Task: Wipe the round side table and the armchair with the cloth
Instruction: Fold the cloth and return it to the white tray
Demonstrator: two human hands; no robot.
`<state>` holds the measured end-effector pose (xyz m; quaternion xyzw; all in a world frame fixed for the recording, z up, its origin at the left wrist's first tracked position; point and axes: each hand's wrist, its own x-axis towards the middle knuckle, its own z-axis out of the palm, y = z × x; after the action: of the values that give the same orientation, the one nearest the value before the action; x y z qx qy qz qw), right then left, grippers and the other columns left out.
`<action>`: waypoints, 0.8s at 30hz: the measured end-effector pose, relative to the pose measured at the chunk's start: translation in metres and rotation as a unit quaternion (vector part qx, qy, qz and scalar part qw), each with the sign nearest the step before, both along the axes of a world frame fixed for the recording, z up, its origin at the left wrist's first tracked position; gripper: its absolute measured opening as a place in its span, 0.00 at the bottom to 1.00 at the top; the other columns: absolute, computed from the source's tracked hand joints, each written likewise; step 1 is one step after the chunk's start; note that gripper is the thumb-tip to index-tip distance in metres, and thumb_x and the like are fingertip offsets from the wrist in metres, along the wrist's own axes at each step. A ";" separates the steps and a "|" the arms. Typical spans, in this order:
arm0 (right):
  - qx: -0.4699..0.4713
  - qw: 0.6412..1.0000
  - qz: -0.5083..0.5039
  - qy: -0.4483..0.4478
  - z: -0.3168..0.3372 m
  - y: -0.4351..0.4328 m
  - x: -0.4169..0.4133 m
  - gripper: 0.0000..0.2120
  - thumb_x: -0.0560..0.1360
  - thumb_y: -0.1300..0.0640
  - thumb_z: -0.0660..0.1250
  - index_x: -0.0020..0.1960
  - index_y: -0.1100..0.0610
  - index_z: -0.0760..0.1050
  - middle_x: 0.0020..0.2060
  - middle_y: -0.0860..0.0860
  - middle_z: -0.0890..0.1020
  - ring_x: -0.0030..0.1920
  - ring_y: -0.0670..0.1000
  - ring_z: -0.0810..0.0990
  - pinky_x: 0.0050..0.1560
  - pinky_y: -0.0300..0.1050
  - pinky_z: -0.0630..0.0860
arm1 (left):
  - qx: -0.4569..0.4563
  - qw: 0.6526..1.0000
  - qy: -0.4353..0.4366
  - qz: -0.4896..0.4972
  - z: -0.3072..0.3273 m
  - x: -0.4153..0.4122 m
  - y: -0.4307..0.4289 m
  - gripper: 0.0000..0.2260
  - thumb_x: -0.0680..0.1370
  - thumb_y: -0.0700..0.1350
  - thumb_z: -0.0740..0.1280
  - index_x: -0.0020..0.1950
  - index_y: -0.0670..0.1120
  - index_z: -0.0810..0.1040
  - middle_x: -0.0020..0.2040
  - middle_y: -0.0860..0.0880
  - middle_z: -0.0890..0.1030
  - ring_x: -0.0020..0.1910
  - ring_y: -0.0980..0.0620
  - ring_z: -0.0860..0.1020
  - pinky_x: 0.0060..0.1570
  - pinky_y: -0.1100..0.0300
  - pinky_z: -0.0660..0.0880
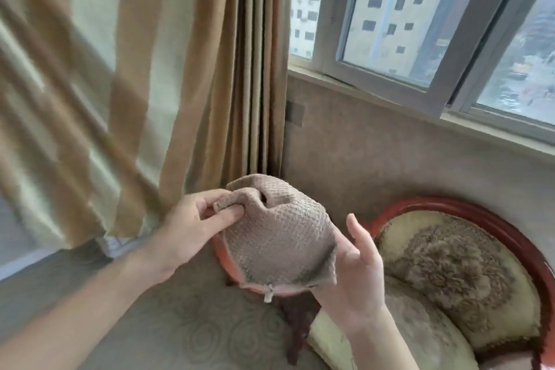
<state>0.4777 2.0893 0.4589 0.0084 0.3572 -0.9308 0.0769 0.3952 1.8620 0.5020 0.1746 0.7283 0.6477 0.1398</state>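
A beige waffle-knit cloth (279, 234) is stretched in the air between both hands. My left hand (189, 231) pinches its upper left corner between thumb and fingers. My right hand (354, 273) grips its lower right edge, fingers partly spread. Beneath the cloth, mostly hidden, is the round side table (220, 255) with a reddish-brown rim and a dark carved leg below. To the right stands the armchair (456, 267), with an oval red wooden frame and floral cream-and-brown upholstery on back and seat.
Tan and cream curtains (186, 84) hang at the left and reach the floor behind the table. A window (420, 18) with a grey frame sits above a beige wall on the right. Patterned grey carpet (192, 327) covers the floor.
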 end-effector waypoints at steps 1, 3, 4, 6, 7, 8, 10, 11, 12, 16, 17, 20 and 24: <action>0.015 0.999 0.028 -0.004 -0.001 -0.007 -0.002 0.37 0.76 0.38 0.65 0.71 0.66 0.68 0.68 0.65 0.73 0.65 0.63 0.75 0.61 0.62 0.72 | -0.012 0.999 0.026 0.018 0.005 0.010 -0.017 0.10 0.72 0.50 0.71 0.51 0.51 0.86 0.42 0.49 0.87 0.41 0.59 0.82 0.44 0.67 0.79; 0.059 0.996 0.067 -0.010 0.001 -0.027 -0.009 0.32 0.71 0.36 0.70 0.58 0.64 0.75 0.50 0.62 0.78 0.49 0.59 0.77 0.55 0.59 0.69 | -0.039 0.996 0.066 0.041 0.014 0.028 -0.052 0.09 0.71 0.50 0.71 0.49 0.53 0.86 0.37 0.55 0.85 0.36 0.64 0.80 0.36 0.74 0.74; 0.085 0.993 0.086 -0.002 0.003 -0.040 -0.012 0.28 0.69 0.36 0.72 0.51 0.60 0.77 0.39 0.56 0.78 0.39 0.55 0.76 0.48 0.55 0.71 | -0.052 0.994 0.077 0.051 0.018 0.036 -0.070 0.08 0.71 0.50 0.72 0.49 0.54 0.86 0.39 0.55 0.86 0.38 0.63 0.81 0.38 0.74 0.74; 0.146 0.982 0.120 0.013 0.009 -0.072 -0.016 0.22 0.68 0.36 0.72 0.45 0.55 0.78 0.32 0.50 0.74 0.32 0.49 0.72 0.36 0.45 0.72 | -0.091 0.988 0.101 0.068 0.026 0.052 -0.107 0.08 0.72 0.50 0.72 0.50 0.55 0.86 0.44 0.52 0.87 0.44 0.61 0.82 0.46 0.71 0.75; 0.176 0.975 0.131 0.024 0.013 -0.091 -0.017 0.20 0.71 0.38 0.70 0.46 0.56 0.78 0.33 0.50 0.75 0.32 0.49 0.74 0.35 0.43 0.74 | -0.116 0.983 0.115 0.079 0.028 0.060 -0.125 0.08 0.72 0.51 0.72 0.50 0.57 0.86 0.46 0.53 0.88 0.46 0.60 0.83 0.48 0.70 0.75; 0.199 0.968 0.144 0.042 0.016 -0.110 -0.017 0.18 0.74 0.41 0.69 0.48 0.57 0.78 0.36 0.52 0.77 0.34 0.49 0.76 0.36 0.43 0.75 | -0.141 0.977 0.129 0.094 0.029 0.068 -0.144 0.08 0.72 0.53 0.73 0.50 0.59 0.86 0.47 0.54 0.88 0.47 0.60 0.83 0.50 0.68 0.76; 0.225 0.957 0.167 0.074 0.023 -0.152 -0.015 0.16 0.75 0.47 0.71 0.53 0.59 0.76 0.41 0.56 0.78 0.38 0.52 0.78 0.38 0.45 0.76 | -0.182 0.964 0.148 0.126 0.029 0.085 -0.181 0.10 0.72 0.60 0.73 0.52 0.63 0.85 0.48 0.58 0.88 0.50 0.59 0.84 0.54 0.61 0.78; 0.233 0.953 0.173 0.088 0.026 -0.173 -0.013 0.15 0.74 0.50 0.73 0.54 0.58 0.75 0.43 0.58 0.77 0.40 0.53 0.77 0.39 0.48 0.76 | -0.202 0.957 0.155 0.138 0.029 0.094 -0.201 0.11 0.71 0.62 0.73 0.52 0.64 0.84 0.48 0.60 0.87 0.51 0.59 0.84 0.55 0.58 0.78; 0.240 0.949 0.175 0.102 0.028 -0.196 -0.012 0.14 0.73 0.53 0.74 0.54 0.57 0.74 0.43 0.59 0.77 0.41 0.54 0.77 0.40 0.50 0.75 | -0.217 0.951 0.161 0.149 0.028 0.102 -0.221 0.11 0.71 0.63 0.73 0.52 0.66 0.84 0.49 0.61 0.87 0.51 0.60 0.84 0.56 0.57 0.78; 0.256 0.941 0.156 0.154 0.037 -0.297 -0.006 0.11 0.78 0.66 0.68 0.55 0.54 0.70 0.40 0.57 0.77 0.40 0.54 0.74 0.40 0.50 0.71 | -0.207 0.934 0.157 0.245 0.015 0.130 -0.318 0.13 0.69 0.63 0.71 0.52 0.64 0.83 0.45 0.58 0.87 0.45 0.55 0.85 0.51 0.58 0.78; 0.265 0.937 0.145 0.173 0.039 -0.325 -0.006 0.09 0.79 0.67 0.65 0.53 0.55 0.71 0.38 0.55 0.76 0.38 0.52 0.72 0.39 0.48 0.70 | -0.193 0.931 0.153 0.270 0.011 0.137 -0.346 0.13 0.69 0.62 0.71 0.52 0.64 0.82 0.45 0.56 0.87 0.43 0.53 0.85 0.49 0.59 0.77; 0.359 0.895 0.123 0.235 0.044 -0.416 -0.009 0.12 0.80 0.68 0.63 0.45 0.54 0.79 0.35 0.46 0.76 0.37 0.46 0.69 0.43 0.47 0.64 | -0.131 0.933 0.128 0.310 -0.004 0.157 -0.433 0.12 0.73 0.49 0.75 0.53 0.63 0.81 0.52 0.53 0.86 0.46 0.51 0.85 0.51 0.59 0.79; 0.446 0.819 0.160 0.323 0.044 -0.534 -0.009 0.16 0.77 0.66 0.67 0.60 0.51 0.80 0.42 0.46 0.81 0.44 0.47 0.77 0.51 0.46 0.72 | -0.115 0.927 0.109 0.341 -0.023 0.184 -0.541 0.19 0.74 0.42 0.77 0.56 0.62 0.79 0.56 0.51 0.83 0.53 0.52 0.83 0.55 0.58 0.78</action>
<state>0.4690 1.5549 0.5030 -0.3163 0.7342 -0.5935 0.0925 0.5792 1.3215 0.4789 -0.0319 0.8243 0.5449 -0.1502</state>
